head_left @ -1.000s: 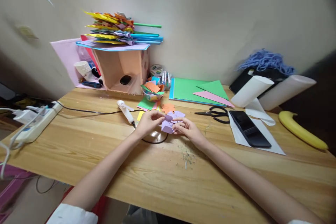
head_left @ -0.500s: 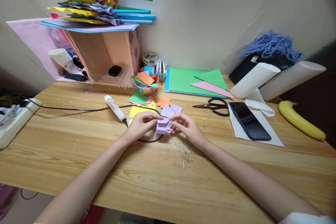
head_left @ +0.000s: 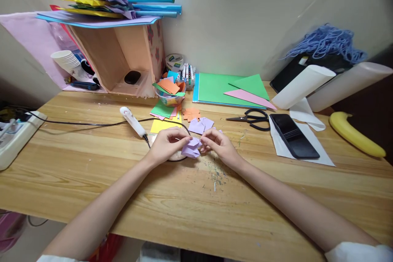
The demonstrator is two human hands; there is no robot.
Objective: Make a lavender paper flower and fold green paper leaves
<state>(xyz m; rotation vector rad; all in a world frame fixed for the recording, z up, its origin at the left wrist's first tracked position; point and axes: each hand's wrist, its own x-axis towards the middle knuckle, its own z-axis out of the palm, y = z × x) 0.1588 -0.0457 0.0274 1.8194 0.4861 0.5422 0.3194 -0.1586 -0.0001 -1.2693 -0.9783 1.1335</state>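
The folded paper is shifted slightly toward the front edge of the table since the earlier frame, and a clearer gap is left between it and the lilac pieces behind it. It is held over the table's middle, well back from the front edge. Its left side is clamped between thumb and forefinger of the left hand. The fingertips of the right hand are brought together at its right tip; whether paper is gripped there cannot be told.

Risk of tearing: the paper could be split or its creases spoiled if it is pulled unevenly from both sides. Risk of snagging: the cable is looped around the left hand's position; if it is caught by the wrist, the white tool could be dragged. Risk of scattering: the lilac pieces could be swept toward the back edge if brushed by right-hand knuckles.
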